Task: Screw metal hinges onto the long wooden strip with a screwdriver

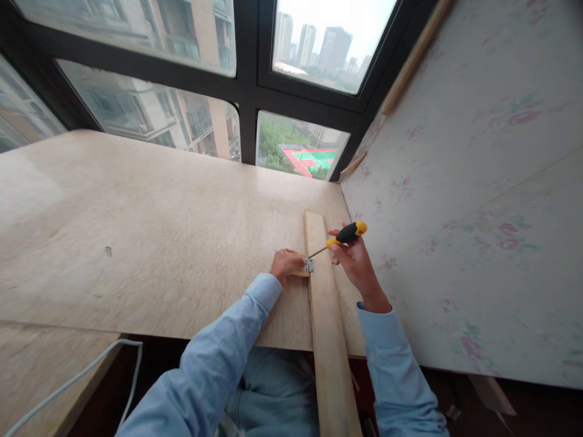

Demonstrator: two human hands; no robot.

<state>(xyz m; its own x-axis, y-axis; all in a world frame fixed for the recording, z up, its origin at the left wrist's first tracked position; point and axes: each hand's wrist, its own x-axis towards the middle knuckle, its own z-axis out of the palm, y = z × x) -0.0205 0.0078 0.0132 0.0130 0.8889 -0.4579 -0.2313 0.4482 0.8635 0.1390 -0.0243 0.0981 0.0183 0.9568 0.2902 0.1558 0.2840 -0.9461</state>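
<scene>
A yellow-and-black screwdriver (350, 233) is gripped in my right hand (353, 261), its shaft slanting down to the left. The tip meets a small metal hinge (310, 265) where two pieces of wood join. My left hand (288, 264) is closed around a short wooden piece (300, 273), with fingertips beside the hinge. The long wooden board (325, 315) runs from the sill toward me and past the near edge. Whether a screw sits under the tip is too small to tell.
The wood lies on a beige marble-look sill (159, 243) below dark-framed windows (248, 91). A floral-papered wall (478, 212) rises close on the right. A small grey object (108, 250) lies on the left of the sill. A white cable (82, 376) loops at lower left.
</scene>
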